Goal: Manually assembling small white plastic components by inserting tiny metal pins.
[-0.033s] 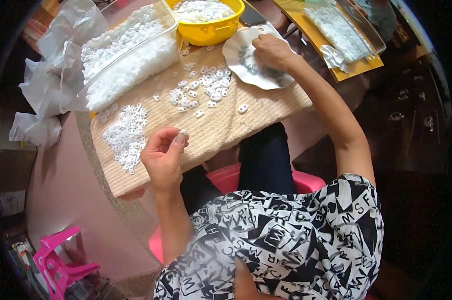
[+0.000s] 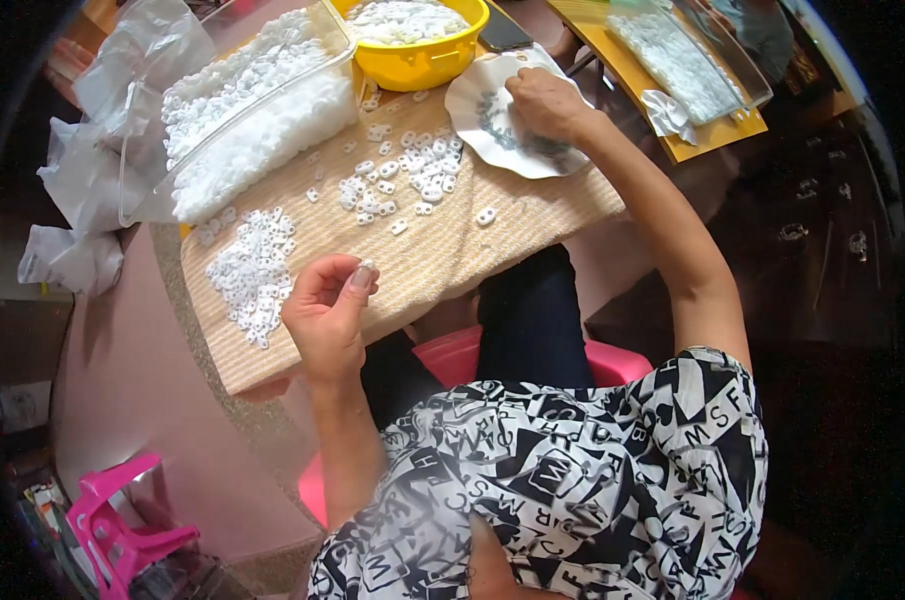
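My left hand [image 2: 325, 312] is above the near edge of the cloth-covered table, its thumb and fingers pinched. A tiny white plastic piece [image 2: 368, 264] shows at the fingertips, mostly hidden. Over a white wavy-edged plate [image 2: 465, 92] at the back right, my right hand [image 2: 549, 103] reaches down with fingers bent together among small grey translucent pieces [image 2: 494, 118]. Whether it grips one is hidden. Beside my left hand lies a heap of small white two-holed pieces [image 2: 251, 272]. Another cluster of white two-holed pieces [image 2: 433, 165] is spread left of the plate.
A clear plastic bin [image 2: 348, 45] full of white pieces stands at the back left, next to a yellow basin [image 2: 413, 68] of more. A dark phone [image 2: 506, 32] lies behind the plate. At right, another tray [image 2: 758, 90] sits on a yellow board [image 2: 688, 150]. A pink stool [image 2: 123, 530] stands lower left.
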A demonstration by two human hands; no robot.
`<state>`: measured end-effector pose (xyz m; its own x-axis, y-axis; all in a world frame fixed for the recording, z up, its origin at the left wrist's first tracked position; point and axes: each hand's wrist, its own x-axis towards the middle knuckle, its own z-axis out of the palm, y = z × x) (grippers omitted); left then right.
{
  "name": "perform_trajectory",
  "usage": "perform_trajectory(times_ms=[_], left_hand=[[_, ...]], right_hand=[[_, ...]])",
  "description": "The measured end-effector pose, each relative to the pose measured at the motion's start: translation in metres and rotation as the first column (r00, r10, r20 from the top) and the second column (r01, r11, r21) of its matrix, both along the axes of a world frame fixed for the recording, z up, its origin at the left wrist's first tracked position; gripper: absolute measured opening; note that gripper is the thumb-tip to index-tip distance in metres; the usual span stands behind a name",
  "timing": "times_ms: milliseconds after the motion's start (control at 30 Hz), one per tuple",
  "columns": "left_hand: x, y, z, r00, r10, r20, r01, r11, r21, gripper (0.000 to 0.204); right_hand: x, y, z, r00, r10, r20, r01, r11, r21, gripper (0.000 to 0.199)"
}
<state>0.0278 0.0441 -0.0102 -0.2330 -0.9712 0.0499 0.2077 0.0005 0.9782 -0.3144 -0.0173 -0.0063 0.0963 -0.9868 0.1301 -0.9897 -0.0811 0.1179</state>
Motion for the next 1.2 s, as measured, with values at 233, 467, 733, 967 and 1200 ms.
perform_trajectory(times_ms=[233,467,733,967,1200], left_hand=[[-0.001,0.006,0.003,0.995,-0.034,-0.089,0.040,0.997,0.066,0.015],[-0.008,0.019,0.014,0.951,-0.090,-0.295,0.136,0.981,0.140,0.020],[-0.006,0.031,0.024,0.930,-0.066,-0.361,0.124,0.983,0.138,0.018],[-0.006,0.035,0.025,0.960,-0.027,-0.278,0.060,0.992,0.111,0.020],[-0.007,0.033,0.021,0.959,-0.044,-0.281,0.049,0.999,0.010,0.019]], right_hand=[[0.036,0.041,0.029,0.711,-0.023,0.703,0.097,0.993,-0.067,0.015],[0.126,0.086,0.039,-0.245,-0.156,0.957,-0.233,0.967,0.098,0.009],[0.172,0.102,0.044,-0.470,-0.162,0.868,-0.224,0.973,0.061,0.015],[0.184,0.110,0.037,-0.511,-0.218,0.832,-0.196,0.971,0.134,0.017],[0.192,0.109,0.036,-0.456,-0.186,0.870,-0.142,0.981,0.135,0.016]])
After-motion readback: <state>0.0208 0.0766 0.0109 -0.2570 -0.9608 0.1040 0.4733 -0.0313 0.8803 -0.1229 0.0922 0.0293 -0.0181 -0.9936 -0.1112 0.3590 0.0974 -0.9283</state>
